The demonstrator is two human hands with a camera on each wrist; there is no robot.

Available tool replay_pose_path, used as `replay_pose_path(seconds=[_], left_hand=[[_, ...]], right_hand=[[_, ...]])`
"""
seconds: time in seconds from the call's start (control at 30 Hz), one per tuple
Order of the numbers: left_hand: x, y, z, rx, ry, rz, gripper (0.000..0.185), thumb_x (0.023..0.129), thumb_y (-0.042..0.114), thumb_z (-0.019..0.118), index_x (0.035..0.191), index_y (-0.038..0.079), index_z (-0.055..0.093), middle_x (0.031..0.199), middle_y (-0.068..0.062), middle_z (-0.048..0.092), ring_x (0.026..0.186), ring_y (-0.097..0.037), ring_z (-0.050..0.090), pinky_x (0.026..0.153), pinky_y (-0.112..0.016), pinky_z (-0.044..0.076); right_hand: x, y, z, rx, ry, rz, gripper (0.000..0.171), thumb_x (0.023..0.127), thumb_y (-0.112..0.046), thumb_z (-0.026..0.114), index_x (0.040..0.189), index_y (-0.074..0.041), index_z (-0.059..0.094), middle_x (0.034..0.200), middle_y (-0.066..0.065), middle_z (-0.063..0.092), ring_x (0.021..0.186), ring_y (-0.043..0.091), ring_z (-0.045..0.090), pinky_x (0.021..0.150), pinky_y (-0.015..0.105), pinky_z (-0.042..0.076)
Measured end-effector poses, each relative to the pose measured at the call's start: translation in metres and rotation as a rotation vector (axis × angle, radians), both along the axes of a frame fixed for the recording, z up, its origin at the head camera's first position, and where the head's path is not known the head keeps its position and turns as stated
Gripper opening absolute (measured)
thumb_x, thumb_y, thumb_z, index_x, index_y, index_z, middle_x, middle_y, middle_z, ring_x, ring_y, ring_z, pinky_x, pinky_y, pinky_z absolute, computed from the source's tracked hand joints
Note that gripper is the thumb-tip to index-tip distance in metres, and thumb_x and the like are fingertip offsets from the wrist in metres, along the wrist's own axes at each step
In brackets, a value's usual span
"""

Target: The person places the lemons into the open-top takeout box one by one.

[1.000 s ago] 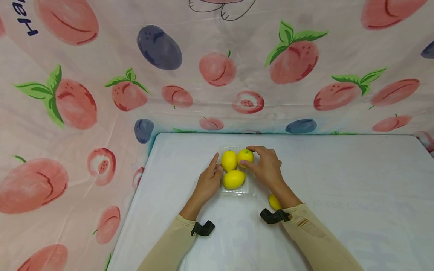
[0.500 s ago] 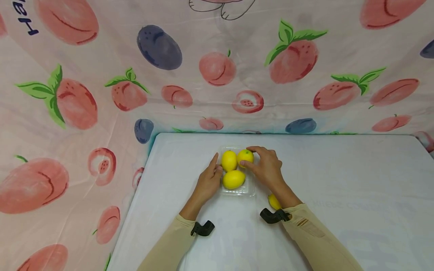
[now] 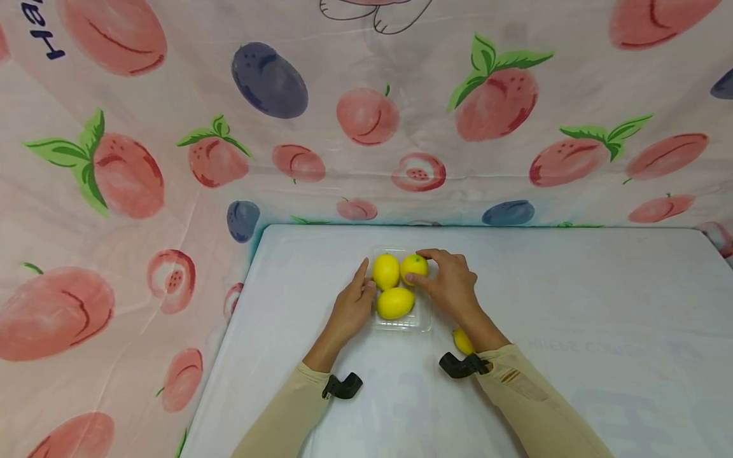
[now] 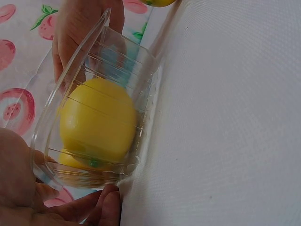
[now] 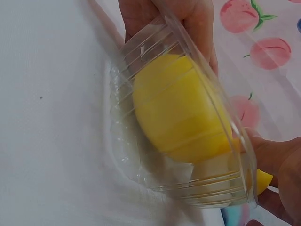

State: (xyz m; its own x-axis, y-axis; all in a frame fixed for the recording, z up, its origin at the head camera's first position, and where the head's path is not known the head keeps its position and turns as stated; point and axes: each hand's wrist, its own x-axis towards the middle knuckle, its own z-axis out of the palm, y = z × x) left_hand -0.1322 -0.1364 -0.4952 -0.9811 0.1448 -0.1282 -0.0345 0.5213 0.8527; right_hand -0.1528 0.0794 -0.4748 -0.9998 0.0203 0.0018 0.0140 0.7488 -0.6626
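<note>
A clear plastic tray (image 3: 422,321) on the white table holds three yellow lemons. My right hand (image 3: 417,265) curls its thumb and fingers round the back right lemon (image 3: 413,268), which sits in the tray. My left hand (image 3: 366,277) lies along the tray's left side with straight fingers, thumb touching the rim, next to the back left lemon (image 3: 386,271). The front lemon (image 3: 395,303) lies free. Through the ribbed tray wall (image 4: 141,94), the left wrist view shows a lemon (image 4: 96,122). In the right wrist view a lemon (image 5: 176,110) fills the tray (image 5: 136,160).
A fourth lemon (image 3: 462,341) lies on the table (image 3: 572,299) just behind my right forearm. A fruit-print cloth (image 3: 366,114) hangs as a wall behind and to the left. The table's left edge runs close to my left arm.
The lemon in my right hand has sunk slightly lower into the tray. The left hand has stayed put.
</note>
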Motion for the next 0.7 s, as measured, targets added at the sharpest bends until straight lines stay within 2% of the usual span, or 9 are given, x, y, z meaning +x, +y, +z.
replay_pose_path(seconds=[0.1,0.33,0.7], left_hand=[[0.000,0.000,0.000,0.005,0.000,0.001,0.059,0.109,0.033,0.041,0.165,0.025,0.022,0.150,-0.011,0.054,0.126,-0.027,0.052,0.116,-0.050,0.039],[0.001,0.001,0.001,0.003,-0.003,-0.001,0.059,0.110,0.033,0.040,0.165,0.025,0.022,0.147,-0.010,0.056,0.117,-0.027,0.053,0.109,-0.047,0.042],[0.000,0.001,-0.002,0.002,0.007,0.002,0.059,0.110,0.033,0.040,0.165,0.026,0.021,0.145,-0.009,0.057,0.114,-0.025,0.054,0.107,-0.046,0.044]], right_hand=[[0.000,0.000,0.001,-0.006,-0.009,0.006,0.060,0.088,-0.045,0.079,0.138,-0.018,0.063,0.144,0.011,0.060,0.129,0.039,0.047,0.095,0.064,0.037],[0.001,0.003,0.003,-0.018,-0.022,0.018,0.061,0.088,-0.045,0.078,0.140,-0.018,0.061,0.147,0.012,0.057,0.132,0.040,0.044,0.098,0.066,0.036],[0.005,0.011,0.015,-0.065,0.017,0.027,0.060,0.089,-0.043,0.078,0.141,-0.019,0.060,0.144,0.010,0.060,0.131,0.038,0.047,0.103,0.065,0.037]])
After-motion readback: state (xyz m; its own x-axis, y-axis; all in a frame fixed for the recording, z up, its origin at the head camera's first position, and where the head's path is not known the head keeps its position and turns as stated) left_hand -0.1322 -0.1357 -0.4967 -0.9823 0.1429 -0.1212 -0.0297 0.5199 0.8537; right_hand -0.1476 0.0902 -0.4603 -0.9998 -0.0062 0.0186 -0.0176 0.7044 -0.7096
